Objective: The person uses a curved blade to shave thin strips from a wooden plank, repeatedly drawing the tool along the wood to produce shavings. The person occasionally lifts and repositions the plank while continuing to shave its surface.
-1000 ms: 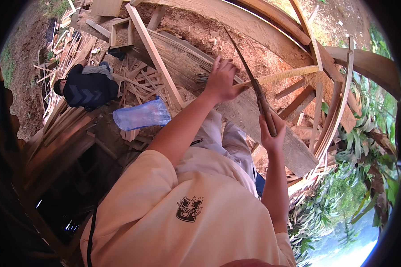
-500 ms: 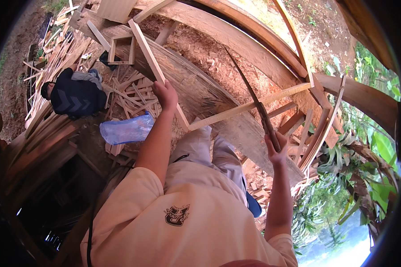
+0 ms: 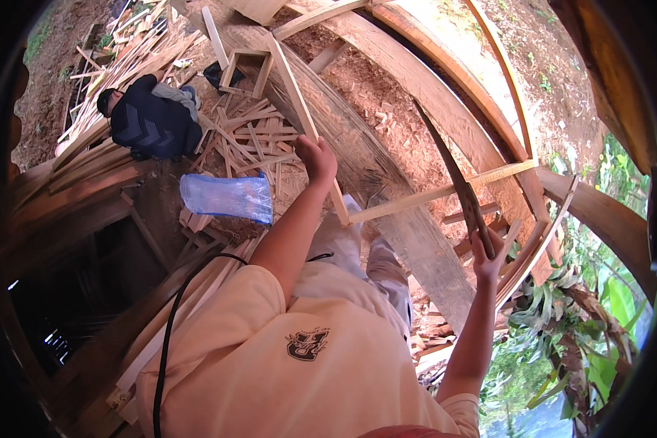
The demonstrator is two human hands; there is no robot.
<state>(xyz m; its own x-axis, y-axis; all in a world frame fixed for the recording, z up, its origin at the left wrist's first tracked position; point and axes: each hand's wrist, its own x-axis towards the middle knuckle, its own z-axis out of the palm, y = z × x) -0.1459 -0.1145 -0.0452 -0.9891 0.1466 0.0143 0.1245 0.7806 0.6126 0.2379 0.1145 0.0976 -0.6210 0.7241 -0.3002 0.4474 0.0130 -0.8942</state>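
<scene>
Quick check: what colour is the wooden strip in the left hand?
Pale tan; the wooden strip in the left hand shows in the head view.

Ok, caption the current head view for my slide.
Left hand grips a pale wooden frame while the right hand holds a long-bladed tool, a co-worker at upper left.

A person [image 3: 155, 125] in a dark jacket with pale chevrons sits or crouches at the upper left, just beside a heap of loose wood strips [image 3: 254, 140]; a blue see-through plastic bag [image 3: 228, 197] lies near that heap; a black cord [image 3: 165, 350] curves at lower left; wood chips [image 3: 383, 115] litter the reddish ground [image 3: 352, 71]; green leaves [image 3: 620, 303] crowd the right.
</scene>
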